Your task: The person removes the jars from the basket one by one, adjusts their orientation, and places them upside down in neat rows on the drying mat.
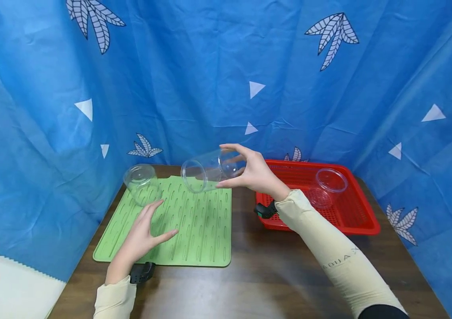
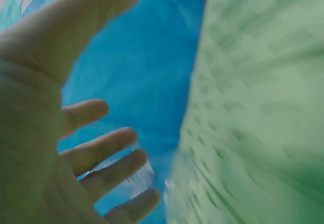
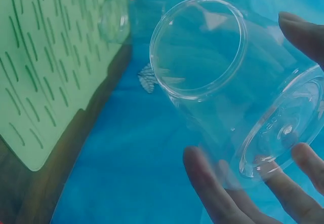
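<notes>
My right hand [image 1: 249, 170] grips a clear plastic cup [image 1: 206, 172] near its base, between thumb and fingers. The cup is held in the air on its side, its mouth facing left. In the right wrist view the cup's round rim [image 3: 198, 46] shows plainly. My left hand [image 1: 142, 230] is over the front left of a green ridged mat [image 1: 206, 235], fingers spread and thumb out, holding nothing. Just beyond its fingertips another clear cup [image 1: 143, 186] stands on the mat's far left part. Which way up that cup stands, I cannot tell.
A red plastic basket [image 1: 359, 217] sits at the right, behind my right forearm, with a clear cup [image 1: 330, 186] inside. The dark wooden table [image 1: 249, 283] lies under both. A blue patterned curtain [image 1: 210, 79] encloses the back and sides.
</notes>
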### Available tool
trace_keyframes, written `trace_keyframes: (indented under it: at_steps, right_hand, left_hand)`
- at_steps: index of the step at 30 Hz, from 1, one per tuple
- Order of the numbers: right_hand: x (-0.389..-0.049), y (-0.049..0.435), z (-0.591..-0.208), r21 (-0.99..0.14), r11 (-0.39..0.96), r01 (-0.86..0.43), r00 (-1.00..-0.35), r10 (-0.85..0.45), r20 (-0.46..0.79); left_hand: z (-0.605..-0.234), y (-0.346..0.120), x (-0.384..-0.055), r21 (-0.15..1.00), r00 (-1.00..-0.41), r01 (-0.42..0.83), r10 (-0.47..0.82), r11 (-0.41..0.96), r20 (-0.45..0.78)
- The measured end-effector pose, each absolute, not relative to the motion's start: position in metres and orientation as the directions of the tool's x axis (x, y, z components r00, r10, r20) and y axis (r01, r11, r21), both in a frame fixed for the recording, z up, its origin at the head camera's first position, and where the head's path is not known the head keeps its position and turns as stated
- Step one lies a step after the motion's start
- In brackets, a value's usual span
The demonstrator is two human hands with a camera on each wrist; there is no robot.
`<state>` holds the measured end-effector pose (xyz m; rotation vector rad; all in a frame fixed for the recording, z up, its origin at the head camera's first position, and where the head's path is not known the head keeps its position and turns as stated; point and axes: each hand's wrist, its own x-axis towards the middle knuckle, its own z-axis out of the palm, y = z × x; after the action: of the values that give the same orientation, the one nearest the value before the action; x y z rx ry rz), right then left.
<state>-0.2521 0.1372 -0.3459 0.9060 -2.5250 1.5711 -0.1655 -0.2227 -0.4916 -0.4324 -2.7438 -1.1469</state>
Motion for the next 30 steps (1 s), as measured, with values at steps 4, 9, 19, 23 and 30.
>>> trace_keyframes:
  at_steps: [4, 9, 19, 23, 30]
  right_hand:
    - [-0.262, 0.125, -0.349, -0.772, 0.386, -0.505, -0.827, -0.474, 0.304]
    - [-0.275, 0.111, -0.352, -0.702, 0.463, -0.541, -0.811, -0.509, 0.289]
    - [-0.297, 0.086, -0.378, -0.646, 0.526, -0.553, -0.795, -0.565, 0.221]
    - [-0.303, 0.072, -0.385, -0.614, 0.548, -0.569, -0.786, -0.581, 0.211]
    - [-0.315, 0.049, -0.395, -0.522, 0.602, -0.604, -0.770, -0.610, 0.188]
  left_hand:
    - [-0.511, -0.242, -0.148, 0.589, -0.950, 0.284, 0.139, 0.757, 0.280]
    - [-0.527, -0.264, -0.131, 0.485, -0.940, 0.189, 0.015, 0.854, 0.340]
    - [-0.547, -0.283, -0.112, 0.457, -0.944, 0.085, -0.075, 0.885, 0.321]
    - [-0.549, -0.285, -0.109, 0.458, -0.961, 0.052, -0.081, 0.887, 0.265]
    - [-0.547, -0.283, -0.107, 0.467, -0.983, 0.009, -0.078, 0.884, 0.168]
